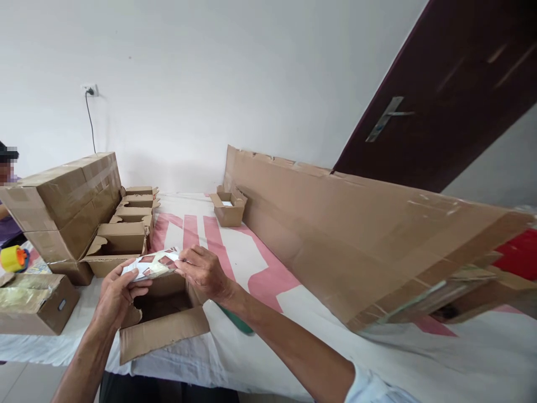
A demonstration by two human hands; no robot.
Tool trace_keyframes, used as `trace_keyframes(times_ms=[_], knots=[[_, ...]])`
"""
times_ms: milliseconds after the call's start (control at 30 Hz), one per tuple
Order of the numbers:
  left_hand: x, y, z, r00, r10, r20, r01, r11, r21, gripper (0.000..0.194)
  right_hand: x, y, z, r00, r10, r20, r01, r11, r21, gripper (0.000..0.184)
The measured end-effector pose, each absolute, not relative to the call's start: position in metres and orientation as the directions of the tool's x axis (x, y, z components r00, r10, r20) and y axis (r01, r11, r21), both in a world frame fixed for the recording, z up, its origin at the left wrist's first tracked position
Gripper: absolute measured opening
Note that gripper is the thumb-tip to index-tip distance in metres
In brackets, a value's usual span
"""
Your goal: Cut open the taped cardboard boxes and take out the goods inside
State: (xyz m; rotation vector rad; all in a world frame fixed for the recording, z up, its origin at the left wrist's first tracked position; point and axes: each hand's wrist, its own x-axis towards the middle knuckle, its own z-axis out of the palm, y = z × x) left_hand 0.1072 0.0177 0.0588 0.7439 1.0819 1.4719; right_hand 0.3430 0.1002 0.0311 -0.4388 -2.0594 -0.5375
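Head view, packet: flat white packet (151, 265) with reddish-brown angular patches and a pale, shiny, yellowish area across its middle; held slightly tilted above the near open box.
Left hand: the left hand (114, 292) is narrowed on the packet's left end, thumb on top, fingers beneath.
Right hand: the right hand (206, 273) pinches the packet's right end between thumb and bent fingers.
Near box: open brown cardboard box (164, 334), directly below the packet, its front flap folded outward and its inside dark.
Beside it: dark green object (237, 320), partly hidden by the right forearm.
Left side: row of open brown cartons (126, 230) alongside a stack of taped brown boxes (71, 204); nearer, a closed taped carton (31, 305) and a yellow tape roll (12, 258).
Far side: small open brown carton (230, 215) with something white inside, next to a long brown cardboard panel (319, 240).
Surface: white cover with pinkish-red markings (268, 330).
Left edge: part of another person (8, 226).
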Motion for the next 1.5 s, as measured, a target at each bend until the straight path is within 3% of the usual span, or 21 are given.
trace_keyframes(times_ms=[67, 133, 167, 233, 333, 400, 500, 733, 867, 1000, 1300, 1500], knots=[[0.106, 0.018, 0.058, -0.199, 0.974, -0.113, -0.397, 0.025, 0.917, 0.055, 0.343, 0.101, 0.03, -0.513, 0.123, 0.849, 0.496, 0.85, 0.176, 0.021], [0.104, 0.018, 0.057, -0.197, 0.975, -0.106, -0.394, 0.02, 0.919, 0.057, 0.344, 0.102, 0.027, -0.48, 0.188, 0.857, 0.48, 0.874, 0.077, 0.014], [0.102, 0.017, 0.056, -0.198, 0.975, -0.099, -0.393, 0.014, 0.92, 0.059, 0.344, 0.101, 0.025, -0.442, 0.245, 0.863, 0.461, 0.887, -0.016, 0.011], [0.097, 0.017, 0.055, -0.193, 0.978, -0.081, -0.388, 0.0, 0.922, 0.065, 0.343, 0.099, 0.021, -0.323, 0.444, 0.836, 0.388, 0.868, -0.31, 0.04], [0.091, 0.016, 0.053, -0.187, 0.981, -0.052, -0.376, -0.023, 0.927, 0.076, 0.336, 0.088, 0.016, -0.188, 0.831, 0.524, 0.134, 0.55, -0.824, 0.083], [0.09, 0.016, 0.05, -0.198, 0.98, -0.026, -0.364, -0.049, 0.93, 0.079, 0.328, 0.078, 0.017, -0.238, 0.939, 0.25, -0.059, 0.243, -0.968, 0.089], [0.09, 0.017, 0.044, -0.218, 0.976, 0.002, -0.332, -0.076, 0.94, 0.081, 0.316, 0.065, 0.021, -0.363, 0.927, 0.097, -0.216, 0.018, -0.976, 0.082], [0.077, 0.022, 0.033, -0.161, 0.987, 0.021, -0.22, -0.057, 0.974, 0.087, 0.303, 0.064, 0.012, -0.365, 0.926, 0.092, -0.274, -0.013, -0.962, 0.068], [0.075, 0.023, 0.024, -0.154, 0.988, 0.014, -0.189, -0.044, 0.981, 0.093, 0.305, 0.068, 0.001, -0.34, 0.936, 0.094, -0.254, 0.005, -0.967, 0.067], [0.077, 0.027, 0.013, -0.145, 0.989, 0.013, -0.211, -0.044, 0.976, 0.095, 0.31, 0.07, -0.005, -0.326, 0.942, 0.074, -0.252, -0.012, -0.968, 0.079], [0.07, 0.038, -0.009, -0.14, 0.984, 0.112, -0.148, -0.132, 0.98, 0.101, 0.317, 0.078, -0.014, -0.381, 0.912, 0.149, -0.228, 0.064, -0.971, 0.082], [0.066, 0.034, -0.007, -0.131, 0.974, 0.184, -0.036, -0.19, 0.981, 0.109, 0.311, 0.083, -0.026, -0.254, 0.95, 0.182, -0.138, 0.151, -0.979, 0.089]])
